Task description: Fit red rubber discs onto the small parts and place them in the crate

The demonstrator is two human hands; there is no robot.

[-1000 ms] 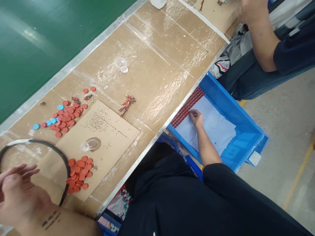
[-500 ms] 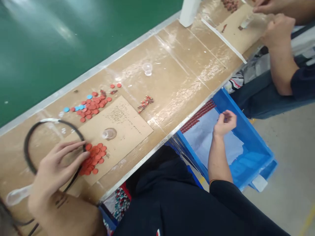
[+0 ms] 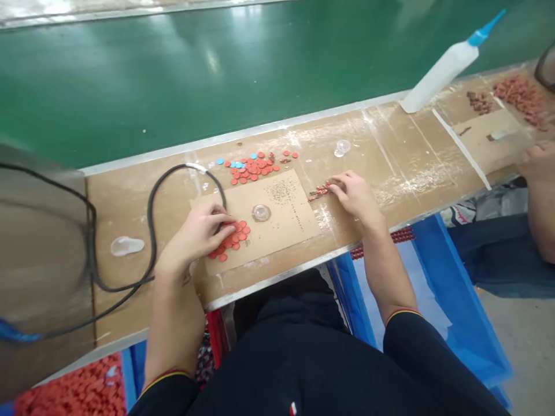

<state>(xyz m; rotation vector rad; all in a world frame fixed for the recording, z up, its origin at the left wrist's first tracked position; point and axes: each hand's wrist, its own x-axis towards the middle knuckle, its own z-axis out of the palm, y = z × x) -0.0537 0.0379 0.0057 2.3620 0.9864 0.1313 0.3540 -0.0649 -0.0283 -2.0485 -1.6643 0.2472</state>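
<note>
My left hand rests on the near pile of orange-red discs on a cardboard sheet, its fingers curled over the discs. My right hand lies on the bench with its fingertips at a small heap of thin red pins. Whether either hand grips anything is hidden by the fingers. A small clear cup stands on the cardboard between the hands. A second scatter of orange and blue discs lies beyond the cardboard.
A black cable loops over the bench at left. A white squeeze bottle with a blue tip stands at the back right. A blue bin sits under the bench edge at right. Another person's hand works at far right. A green belt runs behind.
My right hand came up out of the blue bin and onto the bench by the red pins. My left hand stayed at the near disc pile. The view swung to face the bench squarely.
</note>
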